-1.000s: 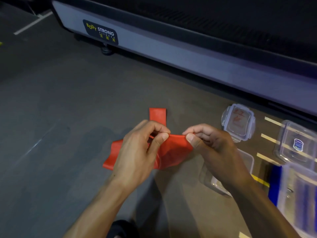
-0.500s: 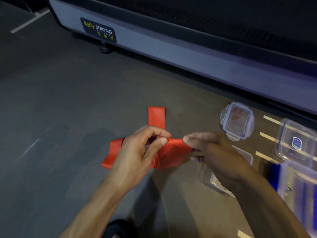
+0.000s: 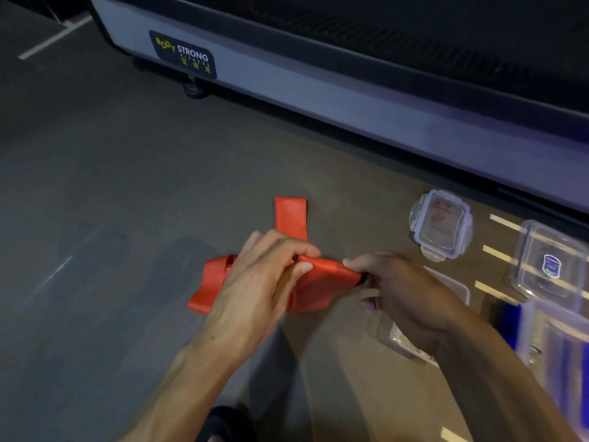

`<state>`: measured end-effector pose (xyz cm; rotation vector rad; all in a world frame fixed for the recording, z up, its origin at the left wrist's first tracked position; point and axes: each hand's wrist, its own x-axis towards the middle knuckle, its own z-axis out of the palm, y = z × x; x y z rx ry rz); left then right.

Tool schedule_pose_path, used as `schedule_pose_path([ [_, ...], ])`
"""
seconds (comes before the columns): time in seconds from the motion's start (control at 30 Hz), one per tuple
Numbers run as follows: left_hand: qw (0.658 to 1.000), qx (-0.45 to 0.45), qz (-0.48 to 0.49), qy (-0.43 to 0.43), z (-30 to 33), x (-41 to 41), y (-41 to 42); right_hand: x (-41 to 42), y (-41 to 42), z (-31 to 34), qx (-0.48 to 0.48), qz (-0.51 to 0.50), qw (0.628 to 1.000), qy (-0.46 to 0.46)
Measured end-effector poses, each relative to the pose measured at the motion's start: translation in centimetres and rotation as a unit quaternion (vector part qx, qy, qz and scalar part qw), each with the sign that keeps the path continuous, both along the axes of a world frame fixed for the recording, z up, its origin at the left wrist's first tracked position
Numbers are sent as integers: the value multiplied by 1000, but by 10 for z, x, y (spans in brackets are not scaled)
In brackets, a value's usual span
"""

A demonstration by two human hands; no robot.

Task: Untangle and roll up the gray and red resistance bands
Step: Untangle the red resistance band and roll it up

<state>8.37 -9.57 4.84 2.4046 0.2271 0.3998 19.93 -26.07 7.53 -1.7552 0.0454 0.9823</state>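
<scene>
Dark grey floor (image 3: 95, 218) seen from above, white painted line at far left. Grey-sided exercise machine (image 3: 350, 100) runs across the top, labelled "BODY STRONG". Flat red rubber resistance band (image 3: 322, 282) is held just above the floor at centre: one end hangs out left of the left hand, another strip sticks up behind the knuckles, a folded section spans between both hands. Left hand (image 3: 255, 282) is clamped on the band, thumb and curled fingers pinching the fold's top edge. Right hand (image 3: 398, 291) is at the fold's right end, index fingertip on the top corner, other fingers curled below; the end appears pinched, thumb contact hidden. Hands are close together, not touching. Gray band is not seen. Right of the hands: clear plastic container lid with clip tabs (image 3: 441, 229) lies flat on the floor; clear plastic box with blue sticker (image 3: 551, 263) beside it; another clear container (image 3: 411, 342) partly hidden under the right forearm; blurred clear box with blue contents (image 3: 561, 355) at the right edge.
</scene>
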Motion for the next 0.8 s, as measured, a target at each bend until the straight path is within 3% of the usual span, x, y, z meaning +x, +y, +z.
schedule_pose_path([
  [0.17,1000,4,7,-5,0,1,-1,-2,1,5,-25,32,998,-37],
  [0.37,992,-123,-20,5,10,3,0,1,-7,14,-75,130,983,-108],
  [0.47,991,-131,-14,7,18,5,1,6,-12,20,-101,250,945,-184],
  [0.6,990,-141,-22,10,36,7,3,9,-8,42,-37,280,928,-244],
  [0.8,984,-172,-36,15,80,3,9,12,1,96,-74,354,834,-416],
])
